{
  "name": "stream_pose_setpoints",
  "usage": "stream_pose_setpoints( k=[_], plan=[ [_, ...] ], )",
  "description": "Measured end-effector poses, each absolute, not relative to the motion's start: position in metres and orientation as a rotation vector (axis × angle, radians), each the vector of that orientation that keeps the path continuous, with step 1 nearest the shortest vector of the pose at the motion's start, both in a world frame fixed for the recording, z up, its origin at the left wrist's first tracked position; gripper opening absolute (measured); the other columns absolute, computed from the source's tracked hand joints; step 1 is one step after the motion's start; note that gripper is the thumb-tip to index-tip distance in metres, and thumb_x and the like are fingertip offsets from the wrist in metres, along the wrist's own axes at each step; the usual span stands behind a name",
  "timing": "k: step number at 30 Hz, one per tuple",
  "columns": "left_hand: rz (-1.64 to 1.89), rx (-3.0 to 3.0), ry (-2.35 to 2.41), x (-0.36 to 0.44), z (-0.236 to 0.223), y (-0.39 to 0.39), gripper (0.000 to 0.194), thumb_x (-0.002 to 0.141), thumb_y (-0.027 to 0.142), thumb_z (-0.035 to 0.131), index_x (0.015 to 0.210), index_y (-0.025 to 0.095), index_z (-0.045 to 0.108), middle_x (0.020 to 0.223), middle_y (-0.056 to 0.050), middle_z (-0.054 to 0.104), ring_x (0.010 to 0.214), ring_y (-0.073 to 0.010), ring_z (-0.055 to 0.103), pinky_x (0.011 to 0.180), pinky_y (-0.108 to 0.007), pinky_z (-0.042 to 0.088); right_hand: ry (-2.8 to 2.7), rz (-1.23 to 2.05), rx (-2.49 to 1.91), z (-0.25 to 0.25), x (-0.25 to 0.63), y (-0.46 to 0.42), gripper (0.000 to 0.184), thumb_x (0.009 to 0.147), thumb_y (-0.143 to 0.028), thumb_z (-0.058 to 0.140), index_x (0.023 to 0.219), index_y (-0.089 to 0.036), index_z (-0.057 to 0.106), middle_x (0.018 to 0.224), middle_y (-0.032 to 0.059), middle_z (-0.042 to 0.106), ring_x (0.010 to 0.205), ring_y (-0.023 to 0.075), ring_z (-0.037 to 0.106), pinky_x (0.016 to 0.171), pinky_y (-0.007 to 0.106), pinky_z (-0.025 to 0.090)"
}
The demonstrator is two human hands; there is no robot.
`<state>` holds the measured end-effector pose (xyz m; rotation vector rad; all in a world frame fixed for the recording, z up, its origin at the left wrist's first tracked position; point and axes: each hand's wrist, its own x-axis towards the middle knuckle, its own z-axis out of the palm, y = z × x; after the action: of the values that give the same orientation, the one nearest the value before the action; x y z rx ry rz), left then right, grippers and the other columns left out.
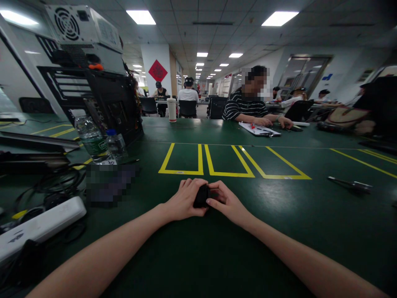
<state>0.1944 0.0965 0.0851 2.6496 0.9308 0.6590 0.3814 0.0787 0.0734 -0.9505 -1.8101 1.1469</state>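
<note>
I see two bare hands close together at a big green table (198, 258). Between them is a small black thing (201, 197); I can't tell if it rests on the table or is held just over it. The left hand (185, 200) is wrapped round one side, and the right hand (228, 203) pinches the other side with thumb and fingers. Just past them, yellow tape (181, 172) makes boxes. Off to the right lies a dark tool (361, 187). Over on the left are a long white power strip (43, 227) and a clear bottle (91, 138). Across the table, a person in a stripy top (245, 105) sits by a clipboard (256, 130) with white paper on it
</note>
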Motion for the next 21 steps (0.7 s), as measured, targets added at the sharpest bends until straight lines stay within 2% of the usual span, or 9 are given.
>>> stream_pose_setpoints(
  k=[7, 13, 21],
  plan=[
    [0.606, 2.638, 0.921, 0.194, 0.095, 0.093, 0.059, 0.071, 0.034, 0.058, 0.12, 0.024, 0.027, 0.113, -0.006, 0.043, 0.094, -0.0229, 0.044, 0.083, -0.036, 0.032, -1.799, 1.148, -0.931, 0.077, 0.381, 0.076, 0.018, 0.08, -0.025, 0.05, 0.098, -0.022, 0.047, 0.099, 0.0021, 0.051, 0.098, 0.0177, 0.052, 0.082, 0.036, 0.047],
    [0.636, 2.628, 0.918, 0.194, 0.092, 0.094, 0.061, 0.07, 0.034, 0.059, 0.12, 0.024, 0.026, 0.112, -0.006, 0.044, 0.095, -0.0231, 0.043, 0.083, -0.036, 0.032, -1.771, 1.176, -0.977, 0.077, 0.38, 0.077, 0.028, 0.08, -0.024, 0.051, 0.107, -0.023, 0.044, 0.108, 0.0036, 0.051, 0.102, 0.0184, 0.05, 0.087, 0.038, 0.044],
    [0.673, 2.654, 0.937, 0.195, 0.084, 0.097, 0.061, 0.068, 0.032, 0.06, 0.119, 0.023, 0.027, 0.111, -0.006, 0.043, 0.093, -0.0227, 0.043, 0.082, -0.036, 0.032, -1.827, 1.074, -0.903, 0.072, 0.381, 0.078, 0.025, 0.075, -0.022, 0.056, 0.099, -0.023, 0.048, 0.098, 0.0015, 0.049, 0.096, 0.0174, 0.051, 0.081, 0.035, 0.047]
  ],
)
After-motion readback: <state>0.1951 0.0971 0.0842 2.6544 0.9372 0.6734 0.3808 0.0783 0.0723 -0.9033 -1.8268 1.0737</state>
